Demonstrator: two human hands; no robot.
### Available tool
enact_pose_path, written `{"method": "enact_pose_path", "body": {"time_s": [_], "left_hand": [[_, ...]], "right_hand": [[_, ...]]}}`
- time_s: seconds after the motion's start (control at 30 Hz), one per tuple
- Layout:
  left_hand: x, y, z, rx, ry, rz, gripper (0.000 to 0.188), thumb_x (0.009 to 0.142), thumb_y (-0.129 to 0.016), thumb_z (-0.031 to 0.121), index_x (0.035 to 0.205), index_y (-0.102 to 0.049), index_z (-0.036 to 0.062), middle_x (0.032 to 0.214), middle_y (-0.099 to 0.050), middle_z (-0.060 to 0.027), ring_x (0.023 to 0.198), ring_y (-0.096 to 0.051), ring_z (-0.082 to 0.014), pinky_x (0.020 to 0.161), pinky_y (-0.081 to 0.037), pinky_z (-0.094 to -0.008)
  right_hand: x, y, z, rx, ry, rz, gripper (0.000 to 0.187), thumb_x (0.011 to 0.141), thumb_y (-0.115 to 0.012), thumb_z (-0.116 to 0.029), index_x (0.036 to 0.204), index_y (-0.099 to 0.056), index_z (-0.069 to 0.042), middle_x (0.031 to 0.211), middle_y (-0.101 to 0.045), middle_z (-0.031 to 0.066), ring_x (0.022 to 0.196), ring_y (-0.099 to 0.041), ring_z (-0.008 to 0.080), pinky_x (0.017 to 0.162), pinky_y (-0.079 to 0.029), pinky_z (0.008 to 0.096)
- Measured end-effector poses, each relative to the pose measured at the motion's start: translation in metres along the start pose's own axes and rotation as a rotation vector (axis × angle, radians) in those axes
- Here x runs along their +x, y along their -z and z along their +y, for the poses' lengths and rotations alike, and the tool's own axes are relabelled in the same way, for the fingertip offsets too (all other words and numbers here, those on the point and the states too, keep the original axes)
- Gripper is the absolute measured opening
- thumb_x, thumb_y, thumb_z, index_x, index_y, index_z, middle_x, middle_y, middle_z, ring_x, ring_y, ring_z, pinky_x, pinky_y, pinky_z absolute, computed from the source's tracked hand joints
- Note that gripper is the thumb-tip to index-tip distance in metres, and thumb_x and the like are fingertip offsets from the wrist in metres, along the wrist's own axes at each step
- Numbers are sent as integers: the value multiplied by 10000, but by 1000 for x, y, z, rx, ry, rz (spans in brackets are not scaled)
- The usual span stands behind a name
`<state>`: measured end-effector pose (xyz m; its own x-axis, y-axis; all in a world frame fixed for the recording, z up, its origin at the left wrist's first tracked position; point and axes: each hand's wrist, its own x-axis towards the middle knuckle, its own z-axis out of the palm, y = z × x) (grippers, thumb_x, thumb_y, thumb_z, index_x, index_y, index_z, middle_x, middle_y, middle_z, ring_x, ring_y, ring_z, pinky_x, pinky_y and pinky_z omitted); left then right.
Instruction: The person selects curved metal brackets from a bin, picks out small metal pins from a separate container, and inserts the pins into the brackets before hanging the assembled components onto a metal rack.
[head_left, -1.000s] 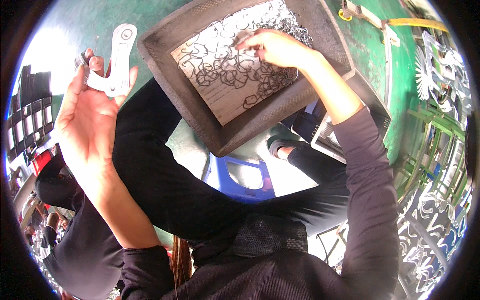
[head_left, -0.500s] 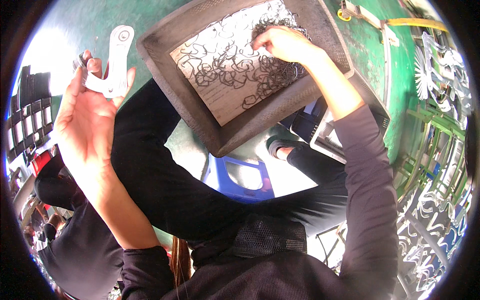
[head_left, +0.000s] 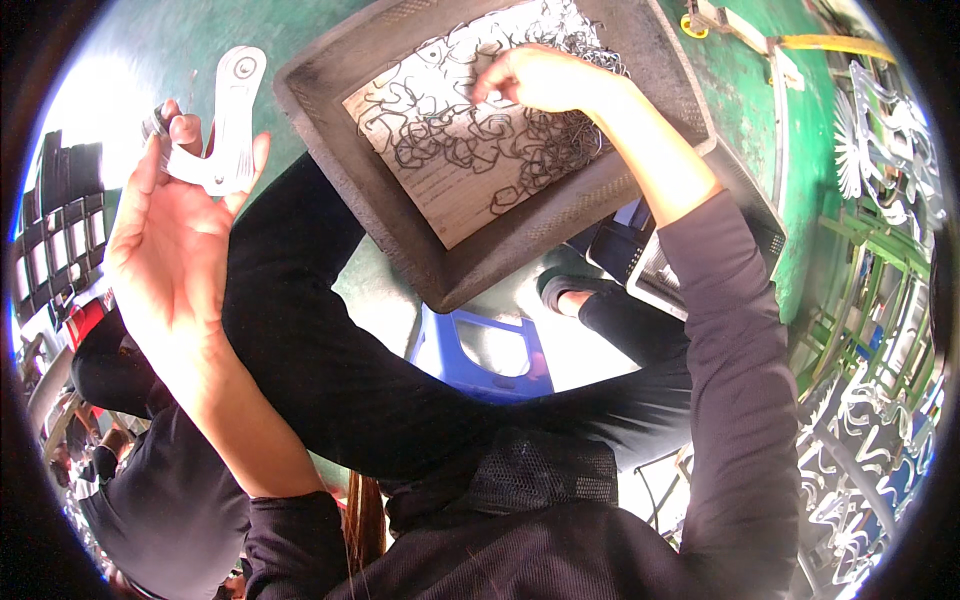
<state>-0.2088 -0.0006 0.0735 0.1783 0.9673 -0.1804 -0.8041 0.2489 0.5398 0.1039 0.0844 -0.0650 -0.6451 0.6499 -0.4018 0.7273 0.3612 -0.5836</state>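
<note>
My left hand is raised at the left, palm up, with its fingers curled round a curved, pale metal bracket. The bracket's long arm points up and has a round hole near its end. My right hand reaches into a grey plastic crate with its fingers bent together, above many loose, dark bent-wire clips. Whatever is between those fingertips is too small to make out. Beneath the clips lies a sheet of printed cardboard.
Below the crate stands a blue plastic stool. Another black crate is partly hidden under it. At right are green racks with many pale metal parts. Another person's dark clothing shows at lower left.
My right hand has moved left across the clips, away from the denser pile on the right. My left hand and the bracket have hardly moved.
</note>
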Motion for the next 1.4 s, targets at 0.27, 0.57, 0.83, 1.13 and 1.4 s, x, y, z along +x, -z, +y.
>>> {"method": "enact_pose_path", "body": {"time_s": [0.27,0.57,0.83,1.13,1.4], "left_hand": [[-1,3,2,20,-33,13,304,851,-468,17,1143,-443,-62,1126,-484,-108,1034,-461,-192,983,-255,-634],[2,1,0,38,-9,-2,271,849,-473,12,1113,-459,-51,1108,-492,-108,1019,-462,-199,977,-269,-633],[3,0,-1,46,-10,8,258,853,-470,15,1101,-463,-58,1097,-493,-105,1014,-467,-202,971,-282,-629],[2,4,2,41,-21,-10,263,863,-462,22,1106,-449,-80,1067,-493,-124,1013,-479,-205,973,-288,-629],[2,9,3,47,-28,7,343,836,-491,21,1155,-418,-81,1094,-497,-128,1029,-473,-201,995,-241,-635]], "right_hand": [[-29,3,-10,-67,-144,40,362,694,-456,25,957,-669,-106,981,-645,99,975,-590,241,868,-445,328],[-15,3,-16,-136,-152,109,409,700,-447,17,1005,-660,-156,997,-621,110,983,-571,260,882,-437,346],[1,-12,-21,-107,-27,287,441,750,-454,22,1090,-618,-205,1101,-594,93,1025,-559,261,905,-425,358],[-23,-3,-25,-126,-50,-9,414,704,-430,41,977,-670,-157,1040,-607,109,998,-565,247,895,-426,340],[-22,6,-7,-247,-185,236,272,743,-515,-34,920,-666,-175,952,-586,64,924,-580,251,833,-452,359]]}}
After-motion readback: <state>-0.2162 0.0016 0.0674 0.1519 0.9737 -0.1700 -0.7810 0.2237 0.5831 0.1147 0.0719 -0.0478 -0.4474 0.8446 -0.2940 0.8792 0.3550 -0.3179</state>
